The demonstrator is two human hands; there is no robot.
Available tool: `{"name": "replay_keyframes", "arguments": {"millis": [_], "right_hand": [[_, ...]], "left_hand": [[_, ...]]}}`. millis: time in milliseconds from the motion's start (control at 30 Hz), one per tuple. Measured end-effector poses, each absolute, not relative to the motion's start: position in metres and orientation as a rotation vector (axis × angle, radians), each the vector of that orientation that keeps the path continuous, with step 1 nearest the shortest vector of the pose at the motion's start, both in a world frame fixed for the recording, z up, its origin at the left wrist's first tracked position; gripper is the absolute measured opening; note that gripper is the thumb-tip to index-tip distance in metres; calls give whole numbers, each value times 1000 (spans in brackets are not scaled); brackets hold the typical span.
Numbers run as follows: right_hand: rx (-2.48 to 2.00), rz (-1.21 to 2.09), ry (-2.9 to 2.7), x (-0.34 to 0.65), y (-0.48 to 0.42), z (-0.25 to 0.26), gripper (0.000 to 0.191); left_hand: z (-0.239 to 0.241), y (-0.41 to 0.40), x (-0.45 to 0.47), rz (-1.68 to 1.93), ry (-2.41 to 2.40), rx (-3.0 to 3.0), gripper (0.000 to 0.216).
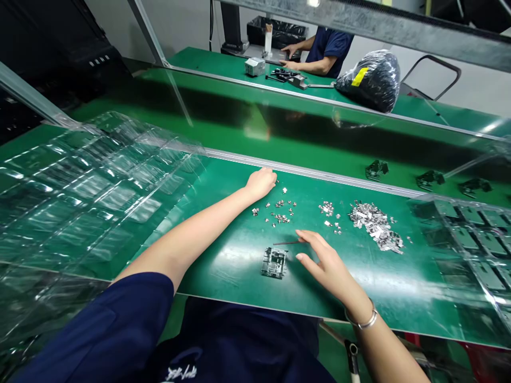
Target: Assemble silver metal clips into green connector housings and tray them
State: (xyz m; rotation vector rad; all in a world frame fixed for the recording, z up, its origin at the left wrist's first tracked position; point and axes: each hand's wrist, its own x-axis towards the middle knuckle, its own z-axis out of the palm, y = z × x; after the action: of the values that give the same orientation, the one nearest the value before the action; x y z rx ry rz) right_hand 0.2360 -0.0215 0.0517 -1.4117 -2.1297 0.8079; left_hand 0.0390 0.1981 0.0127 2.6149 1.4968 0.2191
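My left hand [261,182] reaches to the far edge of the green work mat [223,266], fingers curled over small metal pieces there; whether it grips one is unclear. Scattered small metal clips [280,210] lie just right of it. My right hand [325,263] hovers low over the mat with fingers spread, its fingertips at a thin dark rod [286,243]. A grey plastic housing [273,261] sits on the mat just left of the right hand. A larger heap of shiny metal parts [376,224] lies to the right.
Stacked clear plastic trays [80,186] fill the left side; a tray holding grey parts [479,239] sits at the right. Dark parts [376,169] rest on the conveyor beyond. Across it, another person's hands [290,57] work near a black bag [373,80].
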Motion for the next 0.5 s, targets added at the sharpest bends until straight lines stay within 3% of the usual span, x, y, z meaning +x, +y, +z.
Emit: {"name": "replay_keyframes", "arguments": {"millis": [500], "right_hand": [[-1403, 861, -2081, 235, -20, 53, 37]], "left_hand": [[13, 192, 12, 335, 1526, 2459, 26]]}}
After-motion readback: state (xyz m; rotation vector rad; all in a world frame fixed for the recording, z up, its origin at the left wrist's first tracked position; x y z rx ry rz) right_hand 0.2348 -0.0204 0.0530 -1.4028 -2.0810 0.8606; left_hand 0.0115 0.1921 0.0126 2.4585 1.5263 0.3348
